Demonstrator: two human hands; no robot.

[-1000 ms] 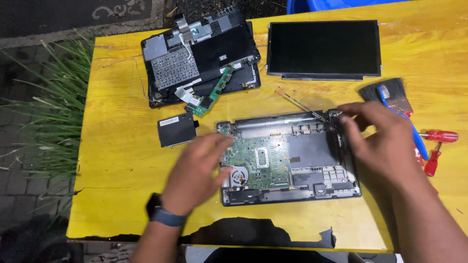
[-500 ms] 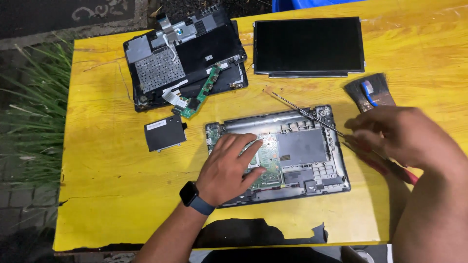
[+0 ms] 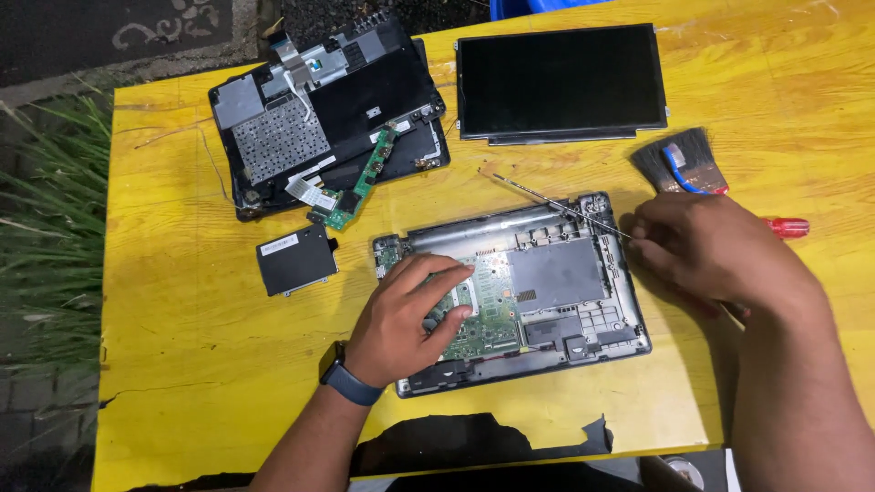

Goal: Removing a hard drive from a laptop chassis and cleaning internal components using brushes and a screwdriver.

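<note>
Yellow desk [image 3: 182,301] w/ chipped front edge, grass at its left. Laptop base [image 3: 510,292], opened up, sits center w/ green motherboard [image 3: 483,314] exposed. Left hand [image 3: 406,319] lies flat on the board, fingers loosely spread, gripping nothing. Right hand [image 3: 711,251] at the base's right edge is curled around a thin screwdriver [image 3: 556,205], shaft pointing up-left over the base's top rim. Keyboard cover [image 3: 319,118] upside down at back left, small green board [image 3: 360,182] on it; black drive [image 3: 296,260] just below. Screen panel [image 3: 561,82] back right; brush [image 3: 684,164] and red handle [image 3: 788,228] near right hand.
</note>
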